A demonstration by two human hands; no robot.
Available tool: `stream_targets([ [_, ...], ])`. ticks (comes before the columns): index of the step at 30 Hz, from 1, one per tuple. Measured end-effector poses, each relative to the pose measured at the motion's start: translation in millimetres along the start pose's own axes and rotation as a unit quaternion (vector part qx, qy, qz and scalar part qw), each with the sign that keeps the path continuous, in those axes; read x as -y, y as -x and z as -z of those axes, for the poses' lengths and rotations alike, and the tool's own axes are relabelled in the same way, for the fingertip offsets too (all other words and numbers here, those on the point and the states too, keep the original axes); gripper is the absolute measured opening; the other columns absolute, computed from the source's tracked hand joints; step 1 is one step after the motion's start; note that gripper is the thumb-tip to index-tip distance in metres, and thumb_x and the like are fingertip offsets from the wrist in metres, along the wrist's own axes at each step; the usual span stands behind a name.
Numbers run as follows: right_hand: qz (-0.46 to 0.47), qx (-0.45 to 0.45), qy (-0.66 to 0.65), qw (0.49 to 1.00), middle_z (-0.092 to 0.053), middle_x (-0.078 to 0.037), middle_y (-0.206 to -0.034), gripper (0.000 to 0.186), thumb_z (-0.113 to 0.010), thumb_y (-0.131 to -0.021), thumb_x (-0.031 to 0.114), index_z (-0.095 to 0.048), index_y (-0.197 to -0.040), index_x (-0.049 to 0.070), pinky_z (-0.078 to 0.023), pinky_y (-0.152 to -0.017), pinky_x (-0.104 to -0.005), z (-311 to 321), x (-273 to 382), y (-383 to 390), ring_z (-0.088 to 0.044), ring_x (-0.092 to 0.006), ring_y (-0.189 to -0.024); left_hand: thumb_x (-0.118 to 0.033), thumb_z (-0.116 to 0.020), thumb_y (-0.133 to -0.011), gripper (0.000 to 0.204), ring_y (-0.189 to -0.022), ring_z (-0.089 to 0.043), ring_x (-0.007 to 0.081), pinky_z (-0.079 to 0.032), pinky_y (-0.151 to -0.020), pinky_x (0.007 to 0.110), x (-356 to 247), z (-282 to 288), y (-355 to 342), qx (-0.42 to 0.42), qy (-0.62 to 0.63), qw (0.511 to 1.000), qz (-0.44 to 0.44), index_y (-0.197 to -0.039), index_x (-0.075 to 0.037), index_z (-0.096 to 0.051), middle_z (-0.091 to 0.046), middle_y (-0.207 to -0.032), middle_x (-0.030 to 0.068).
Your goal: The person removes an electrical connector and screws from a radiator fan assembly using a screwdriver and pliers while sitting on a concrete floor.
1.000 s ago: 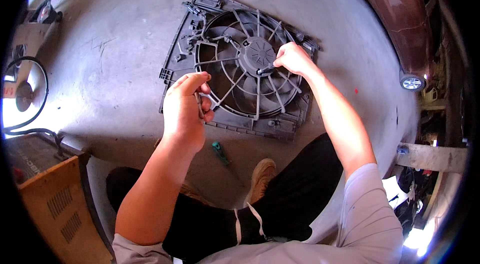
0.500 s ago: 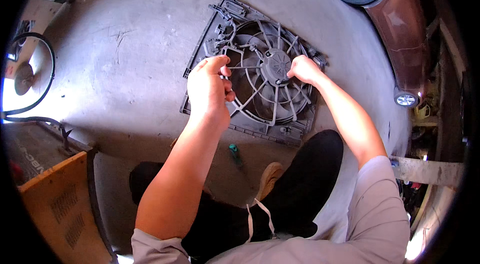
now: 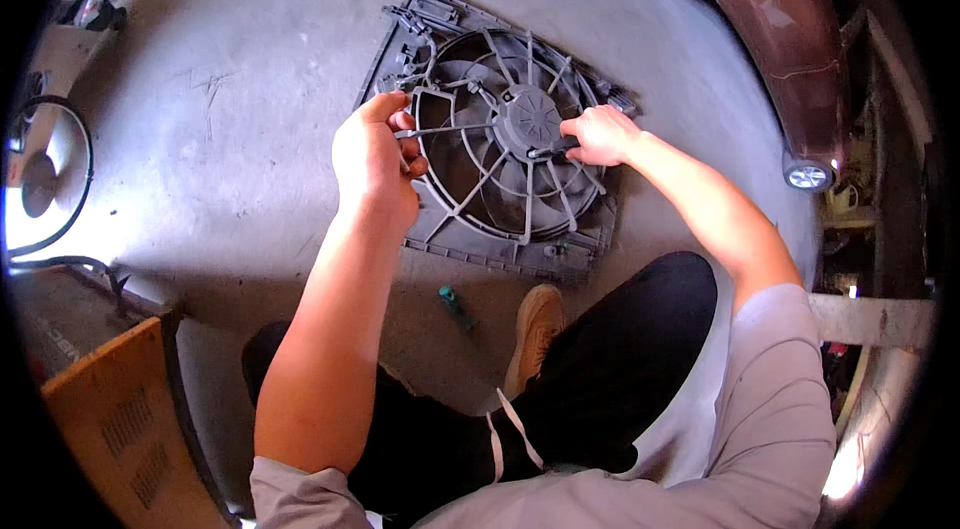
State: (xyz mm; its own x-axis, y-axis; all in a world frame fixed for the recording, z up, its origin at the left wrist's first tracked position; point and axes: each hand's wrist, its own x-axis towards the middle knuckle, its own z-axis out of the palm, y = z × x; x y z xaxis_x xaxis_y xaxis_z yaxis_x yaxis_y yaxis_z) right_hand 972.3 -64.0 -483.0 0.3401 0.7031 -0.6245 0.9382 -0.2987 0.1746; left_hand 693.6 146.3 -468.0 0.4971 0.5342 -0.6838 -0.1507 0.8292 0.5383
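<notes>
A grey car radiator fan in its square shroud (image 3: 480, 249) lies flat on the floor before me, its round hub (image 3: 530, 122) at the middle of several spokes. My left hand (image 3: 378, 151) is over the shroud's left side with the fingers curled in. One spoke runs up to these fingers; whether they grip it is hidden. At the hub's lower right edge my right hand (image 3: 603, 137) is closed on a short dark bar-shaped piece (image 3: 550, 151). Its inner end touches or lies just over the hub's rim; the rest is inside my fingers.
A teal-handled tool (image 3: 453, 307) lies on the floor between the fan and my shoe (image 3: 537, 334). To the left stand an orange-sided cabinet (image 3: 120, 419) and a looped black hose (image 3: 88, 164). A brown car (image 3: 790, 59) is at the far right.
My view has shifted, so everything sits a little further left. My left hand has slid slightly left over the shroud. A dark piece now shows between my right fingers and the hub.
</notes>
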Motion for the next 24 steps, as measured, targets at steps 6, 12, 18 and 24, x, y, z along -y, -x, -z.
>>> stream_targets([
  [6,0.073,0.156,-0.387,0.906,-0.077,-0.015,-0.101,0.064,-0.085,-0.083,0.022,-0.062,-0.140,0.002,-0.058,-0.070,-0.0364,8.3,-48.7,-19.6,-0.073,-0.0211,-0.080,-0.023,-0.067,-0.095,0.010,-0.060,-0.047,0.0116,-0.035,-0.052,0.028,-1.3,-2.3,9.6,-0.021,-0.044,0.998,-0.027,-0.098,-0.013,-0.066,-0.057,-0.075,-0.0034],
  [12,0.167,0.335,-0.648,0.663,-0.075,-0.027,-0.113,0.061,-0.071,-0.094,0.006,-0.050,-0.150,-0.004,-0.062,-0.058,-0.0267,-11.6,-80.6,-37.8,-0.074,-0.0149,-0.073,-0.027,-0.067,-0.096,0.016,-0.060,-0.045,0.0100,-0.035,-0.051,0.025,-0.6,12.3,30.3,-0.077,-0.097,0.987,-0.100,-0.105,-0.015,-0.063,-0.055,-0.080,-0.0041],
  [18,0.227,0.329,-0.623,0.672,-0.078,-0.020,-0.102,0.055,-0.075,-0.089,-0.004,-0.057,-0.141,-0.002,-0.050,-0.049,-0.0232,-38.7,-75.8,-32.9,-0.067,-0.0107,-0.063,-0.024,-0.061,-0.100,0.012,-0.058,-0.047,0.0109,-0.037,-0.049,0.025,-16.7,-15.6,39.1,-0.115,-0.118,0.979,-0.120,-0.107,-0.014,-0.063,-0.057,-0.080,-0.0019],
  [24,0.107,0.186,-0.633,0.744,-0.058,0.000,-0.077,0.042,-0.079,-0.092,0.022,-0.060,-0.125,0.004,-0.037,-0.047,-0.0254,-33.4,-59.4,-4.9,-0.047,-0.0070,-0.056,-0.021,-0.061,-0.102,0.015,-0.062,-0.047,0.0078,-0.035,-0.050,0.022,-0.8,-106.0,103.7,-0.008,-0.116,0.969,-0.217,-0.109,-0.009,-0.062,-0.059,-0.087,-0.0013],
])
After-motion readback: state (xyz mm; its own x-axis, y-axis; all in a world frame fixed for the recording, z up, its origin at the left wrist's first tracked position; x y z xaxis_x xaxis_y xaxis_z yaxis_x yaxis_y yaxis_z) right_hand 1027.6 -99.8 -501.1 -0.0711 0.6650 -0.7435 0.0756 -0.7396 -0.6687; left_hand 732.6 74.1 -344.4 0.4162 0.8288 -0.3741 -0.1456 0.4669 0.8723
